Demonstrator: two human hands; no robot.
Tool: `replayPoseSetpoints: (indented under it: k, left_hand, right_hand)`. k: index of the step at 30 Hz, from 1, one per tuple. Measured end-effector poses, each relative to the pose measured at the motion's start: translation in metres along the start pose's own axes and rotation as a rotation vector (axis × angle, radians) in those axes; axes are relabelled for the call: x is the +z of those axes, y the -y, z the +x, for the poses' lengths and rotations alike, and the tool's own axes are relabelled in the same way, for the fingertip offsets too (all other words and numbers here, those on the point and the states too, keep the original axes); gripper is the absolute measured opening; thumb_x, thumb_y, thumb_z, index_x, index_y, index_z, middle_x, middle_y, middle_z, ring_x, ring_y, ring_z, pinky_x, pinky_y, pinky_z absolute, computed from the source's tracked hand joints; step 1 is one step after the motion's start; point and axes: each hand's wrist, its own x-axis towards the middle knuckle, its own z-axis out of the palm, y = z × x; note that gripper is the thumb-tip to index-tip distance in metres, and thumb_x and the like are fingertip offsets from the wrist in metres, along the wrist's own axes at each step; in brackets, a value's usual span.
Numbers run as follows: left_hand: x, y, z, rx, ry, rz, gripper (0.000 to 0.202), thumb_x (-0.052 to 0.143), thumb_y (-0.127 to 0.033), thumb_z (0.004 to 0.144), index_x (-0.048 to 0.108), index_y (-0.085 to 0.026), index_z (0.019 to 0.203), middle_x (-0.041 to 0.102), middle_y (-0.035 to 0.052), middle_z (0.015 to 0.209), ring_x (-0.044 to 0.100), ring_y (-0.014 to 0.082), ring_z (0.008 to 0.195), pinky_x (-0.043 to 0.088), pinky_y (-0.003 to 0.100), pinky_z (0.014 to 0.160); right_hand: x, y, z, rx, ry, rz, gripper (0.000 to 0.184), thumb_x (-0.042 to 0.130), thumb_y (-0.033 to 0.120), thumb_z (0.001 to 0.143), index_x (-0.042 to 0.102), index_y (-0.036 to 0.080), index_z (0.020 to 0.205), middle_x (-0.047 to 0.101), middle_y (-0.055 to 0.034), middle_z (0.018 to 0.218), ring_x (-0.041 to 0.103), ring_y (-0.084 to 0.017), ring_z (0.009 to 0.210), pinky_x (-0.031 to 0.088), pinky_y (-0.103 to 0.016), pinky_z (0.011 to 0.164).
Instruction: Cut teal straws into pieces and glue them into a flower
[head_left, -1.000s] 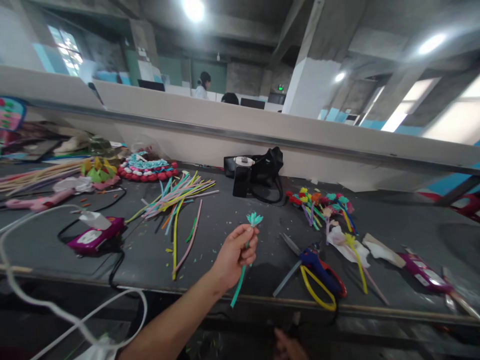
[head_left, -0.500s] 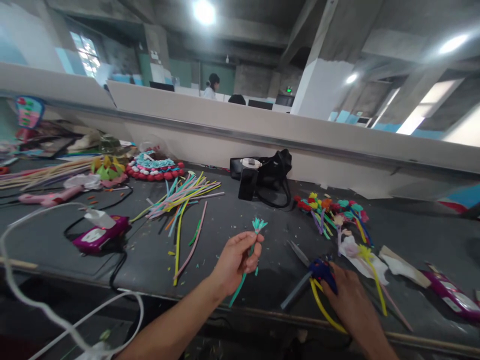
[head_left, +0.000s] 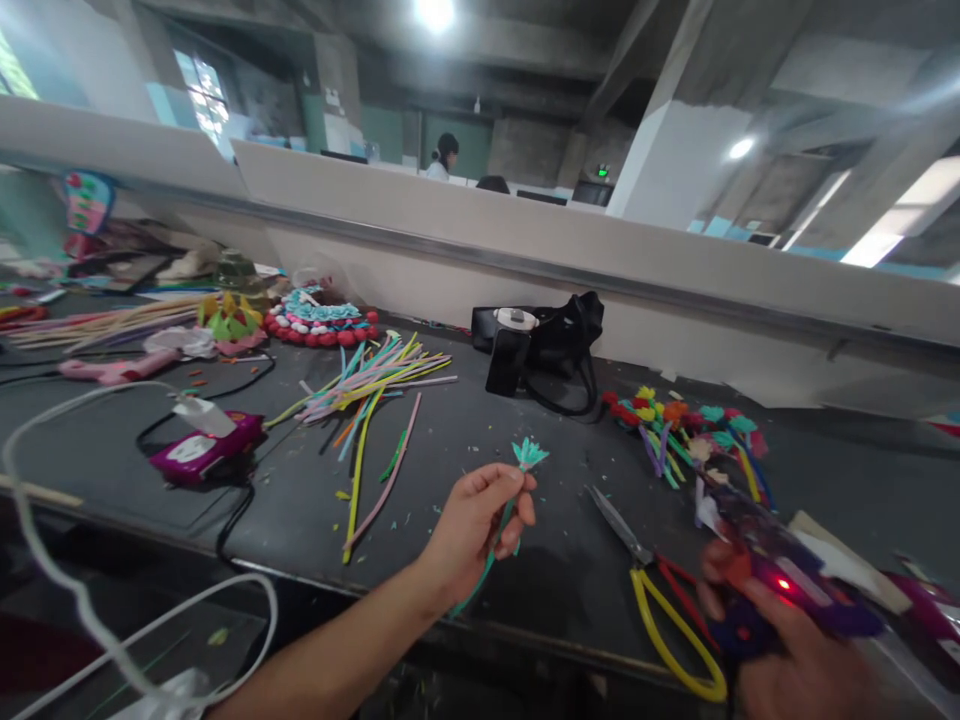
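Note:
My left hand is closed in a pinch on a small teal flower, just below its spread petals. The flower's teal stem runs down past my fingers toward the table edge. My right hand, blurred by motion, is wrapped round a purple glue gun with a red light glowing on its side. A pale glue stick juts from the gun's back end. Left of this hand, scissors with yellow and red handles lie on the table, blades pointing away.
Loose pipe cleaners lie in a heap left of centre. Finished flowers are bunched at the right. A phone leans by a black bag. Farther left are a purple box, a white cable and a pink glue gun.
My right hand has lifted the purple glue gun from the table and moved right with it, uncovering the scissors. My left hand still holds the flower in nearly the same place.

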Motion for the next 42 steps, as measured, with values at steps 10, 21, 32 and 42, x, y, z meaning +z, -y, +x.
replayPoseSetpoints:
  k: [10,21,32,42]
  left_hand:
    - [0.001,0.009,0.002,0.009,0.016,0.038,0.024,0.066,-0.036,0.078,0.060,-0.013,0.080,0.061,-0.0003,0.060,0.042,0.0055,0.034,0.027,0.018,0.033]
    - [0.002,0.012,-0.001,-0.008,0.034,0.032,0.022,0.067,-0.034,0.079,0.058,-0.014,0.079,0.061,-0.0003,0.062,0.044,0.0051,0.038,0.029,0.016,0.034]
    - [0.001,0.012,0.002,-0.043,0.078,0.006,0.021,0.058,-0.032,0.083,0.062,-0.011,0.082,0.059,0.0011,0.056,0.043,0.0065,0.033,0.029,0.018,0.033]
    - [0.000,0.012,0.001,-0.108,0.094,-0.050,0.018,0.058,-0.031,0.084,0.060,-0.013,0.080,0.050,-0.0029,0.052,0.033,0.0048,0.035,0.021,0.018,0.033]
  right_hand:
    - [0.035,0.045,-0.032,0.108,0.350,0.198,0.042,0.056,0.059,0.081,0.075,0.024,0.092,0.074,-0.0080,0.094,0.070,-0.025,0.084,0.056,-0.031,0.071]
    - [0.045,0.052,-0.043,-0.086,0.306,0.033,0.036,0.056,0.058,0.083,0.073,0.026,0.080,0.075,-0.0028,0.079,0.071,-0.022,0.078,0.056,-0.026,0.070]
    - [0.049,0.071,-0.046,-0.001,0.200,0.131,0.048,0.048,0.065,0.084,0.072,0.025,0.074,0.072,-0.0017,0.076,0.068,-0.021,0.077,0.052,-0.026,0.077]
    - [0.049,0.068,-0.050,0.084,0.243,0.176,0.050,0.049,0.067,0.082,0.073,0.024,0.073,0.072,-0.0021,0.077,0.067,-0.019,0.077,0.050,-0.024,0.076]
